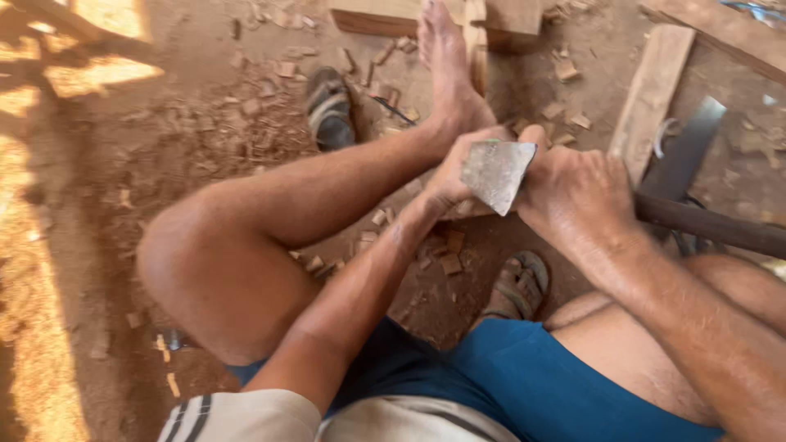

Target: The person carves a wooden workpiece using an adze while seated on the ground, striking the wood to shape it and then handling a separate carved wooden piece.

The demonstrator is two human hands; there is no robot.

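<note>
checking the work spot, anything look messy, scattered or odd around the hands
Wood chips lie scattered over the dirt floor below both hands. Two sandals sit apart, off the feet: one by the bare foot, one near the thigh. The left hand and right hand grip a worn metal blade.

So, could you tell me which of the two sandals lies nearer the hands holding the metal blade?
The sandal just below the right hand, beside the blue shorts; the other sandal lies farther off by the bare foot.

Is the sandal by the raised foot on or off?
Off: the sandal lies empty on the dirt beside the bare foot.
</note>
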